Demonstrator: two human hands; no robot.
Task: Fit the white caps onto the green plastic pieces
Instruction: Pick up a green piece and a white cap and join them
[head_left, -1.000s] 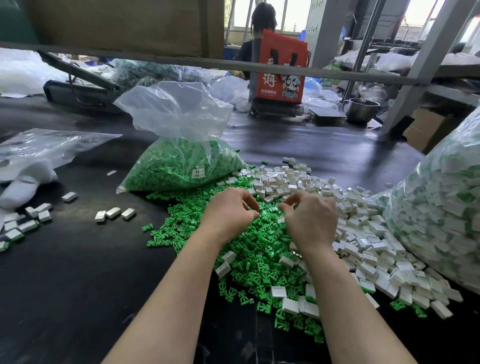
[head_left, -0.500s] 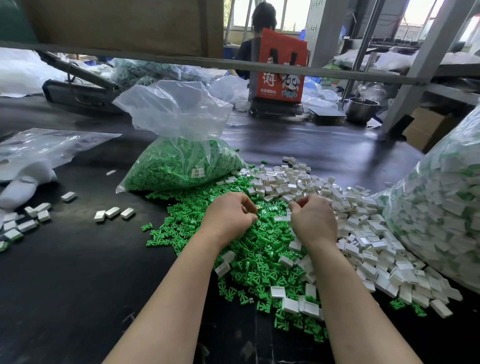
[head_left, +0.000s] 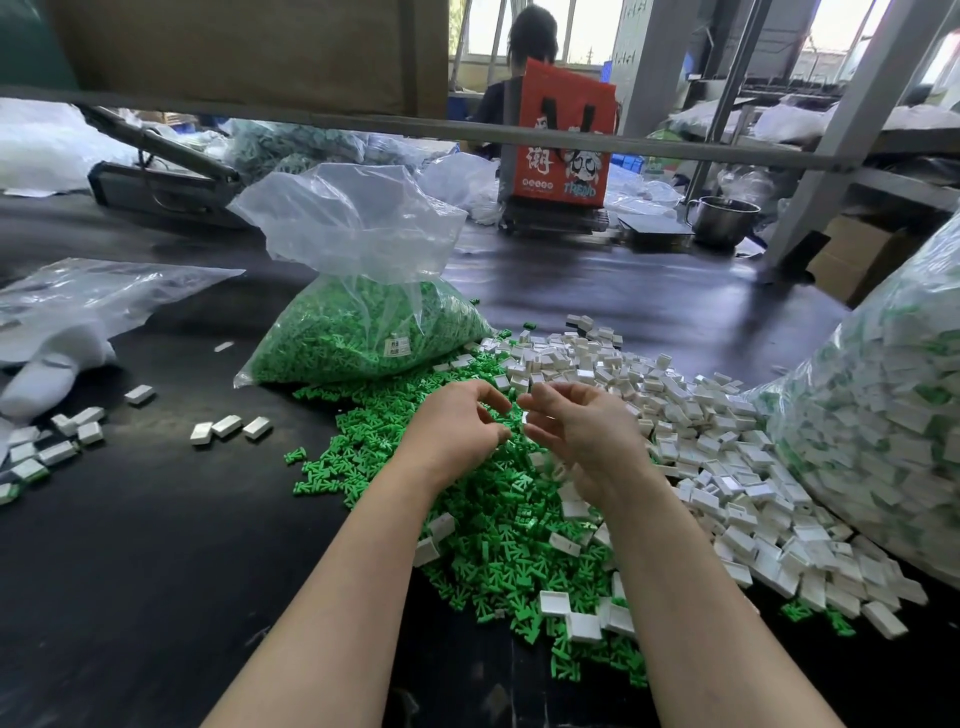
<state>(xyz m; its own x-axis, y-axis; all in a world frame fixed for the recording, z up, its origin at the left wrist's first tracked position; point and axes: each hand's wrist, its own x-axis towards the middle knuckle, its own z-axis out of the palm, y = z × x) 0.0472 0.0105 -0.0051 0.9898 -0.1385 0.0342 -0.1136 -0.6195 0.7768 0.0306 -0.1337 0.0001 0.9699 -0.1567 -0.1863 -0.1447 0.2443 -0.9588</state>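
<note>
White caps (head_left: 727, 467) pile right; green-piece bag (head_left: 358, 332) behind hands (head_left: 519, 431).

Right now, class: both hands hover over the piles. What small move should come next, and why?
Probably bring the hands together and press the parts home. The right hand pinches what looks like a white cap at its fingertips; the left hand is curled just beside it above the green pieces, though what it holds is hidden. A narrow gap separates them.
</note>
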